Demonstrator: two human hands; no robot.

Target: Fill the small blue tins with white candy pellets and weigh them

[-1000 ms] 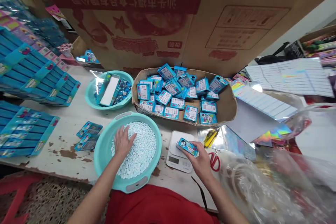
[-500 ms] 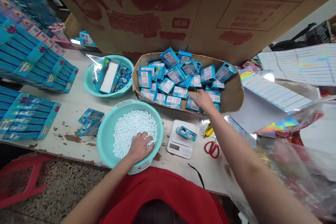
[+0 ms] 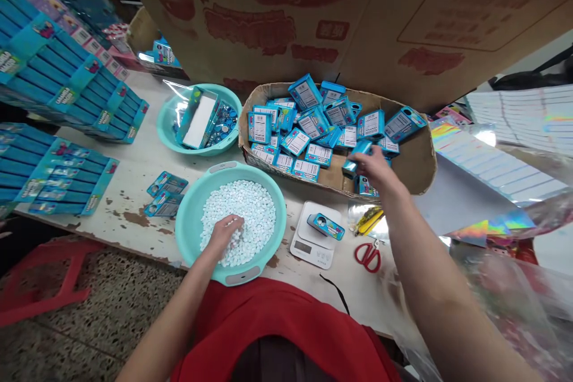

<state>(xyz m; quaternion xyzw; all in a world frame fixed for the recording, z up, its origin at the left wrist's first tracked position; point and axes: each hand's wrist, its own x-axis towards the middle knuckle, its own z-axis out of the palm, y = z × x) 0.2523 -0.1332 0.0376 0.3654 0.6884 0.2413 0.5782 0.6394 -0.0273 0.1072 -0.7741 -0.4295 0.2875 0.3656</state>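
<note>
In a turquoise basin (image 3: 185,245) lies a heap of small white pellets (image 3: 255,209). My left hand (image 3: 226,233) is in the heap, its fingers curled round some pellets; the fingertips are partly hidden. My right hand (image 3: 378,168) grips a small blue box (image 3: 357,161) over the right part of a cardboard tray (image 3: 414,176). Many similar blue boxes (image 3: 295,141) with white label panels lie jumbled in that tray. On a white digital scale (image 3: 312,249), between basin and tray, rests another blue box (image 3: 326,225) with a round hole in its top end.
Two blue boxes (image 3: 165,194) lie left of the basin. A smaller turquoise bowl (image 3: 197,151) behind holds blue caps and an opened carton. Red scissors (image 3: 367,258) and a yellow cutter (image 3: 370,222) lie right of the scale. Blue display packs (image 3: 67,182) stand at left; a large carton (image 3: 353,6) rises behind.
My right hand has taken hold of a blue box and tilted it up from the tray. My left hand has gone from lying flat on the pellets to curling its fingers into them.
</note>
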